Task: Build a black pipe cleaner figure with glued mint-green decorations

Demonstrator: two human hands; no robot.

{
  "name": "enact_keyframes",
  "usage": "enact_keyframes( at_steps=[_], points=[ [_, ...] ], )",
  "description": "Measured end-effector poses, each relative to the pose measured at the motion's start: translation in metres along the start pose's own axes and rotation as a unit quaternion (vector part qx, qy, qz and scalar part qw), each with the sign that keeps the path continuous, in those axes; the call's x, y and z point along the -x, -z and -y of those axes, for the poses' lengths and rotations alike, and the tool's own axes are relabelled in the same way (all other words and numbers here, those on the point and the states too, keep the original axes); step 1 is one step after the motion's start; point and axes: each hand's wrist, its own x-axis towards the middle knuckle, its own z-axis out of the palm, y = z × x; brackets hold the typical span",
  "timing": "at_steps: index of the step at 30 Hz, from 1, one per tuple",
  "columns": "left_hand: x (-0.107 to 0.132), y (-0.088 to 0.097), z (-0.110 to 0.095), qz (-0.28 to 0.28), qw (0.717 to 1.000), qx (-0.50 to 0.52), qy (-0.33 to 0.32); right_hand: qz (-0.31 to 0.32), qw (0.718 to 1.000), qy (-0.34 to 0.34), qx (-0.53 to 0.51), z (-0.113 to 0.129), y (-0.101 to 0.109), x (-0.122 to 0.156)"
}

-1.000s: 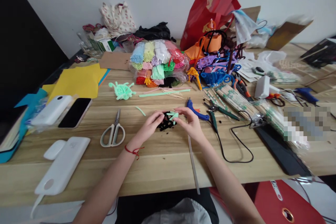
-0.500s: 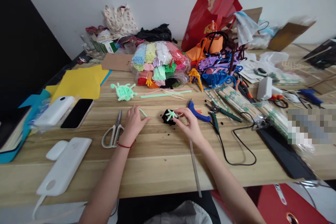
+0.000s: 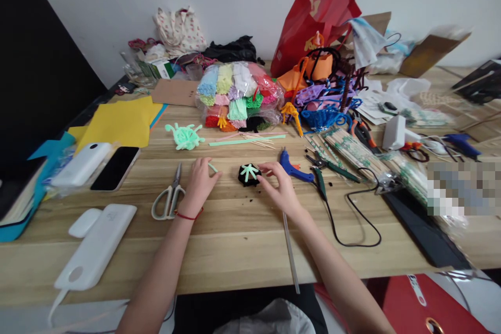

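A small black fuzzy ball (image 3: 245, 180) sits at mid-table, with a pale green star of pipe cleaner pieces (image 3: 249, 170) on top. Just to its right is my right hand (image 3: 279, 185), thumb and fingers apart, holding nothing; the fingertips are close to the ball's edge. My left hand (image 3: 201, 182) rests farther left, its thumb spread from the fingers. Beside its fingertips lies a short green pipe cleaner piece (image 3: 213, 167), partly hidden by the hand. Scissors (image 3: 172, 198) lie to the left of that hand. A blue glue gun (image 3: 294, 167) lies beyond my right hand.
Behind are a fluffy green pipe cleaner bundle (image 3: 186, 137), a long green strip (image 3: 246, 140) and a bag of coloured pipe cleaners (image 3: 238, 94). A grey stick (image 3: 291, 255) lies under my right wrist. Pliers (image 3: 332, 167), a black cord (image 3: 352, 245), a phone (image 3: 116, 169) and power bank (image 3: 97, 250) flank the area.
My right hand has let go of the black ball with the green star, which now sits slightly farther left and more upright. My left hand has barely shifted.
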Motion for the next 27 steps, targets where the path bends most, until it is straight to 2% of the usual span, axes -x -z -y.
enact_keyframes(
  at_steps=[4,8,10,12,16,18,23,27],
  points=[
    [-0.003,0.009,-0.012,-0.012,1.000,0.019,-0.015,-0.022,1.000,0.013,0.004,0.002,0.001,0.000],
    [-0.001,0.026,-0.041,-0.113,0.982,0.120,-0.093,-0.066,0.997,0.028,0.017,0.009,0.002,0.001],
    [0.005,0.035,-0.057,-0.162,0.967,0.133,-0.147,-0.078,0.996,0.029,0.012,0.015,0.003,0.002],
    [0.012,0.040,-0.071,-0.183,0.953,0.130,-0.201,-0.071,0.997,0.016,-0.026,0.021,0.002,0.004],
    [0.027,0.038,-0.086,-0.166,0.933,0.116,-0.297,-0.008,0.987,-0.037,-0.158,0.030,-0.002,0.008],
    [0.031,0.034,-0.087,-0.151,0.926,0.097,-0.332,0.010,0.982,-0.053,-0.180,0.029,-0.004,0.008],
    [0.032,0.030,-0.085,-0.093,0.943,0.062,-0.313,0.004,0.984,-0.054,-0.170,0.022,-0.005,0.008],
    [0.032,0.031,-0.081,-0.102,0.951,0.011,-0.291,0.023,0.988,-0.041,-0.150,0.025,0.000,0.003]
  ],
)
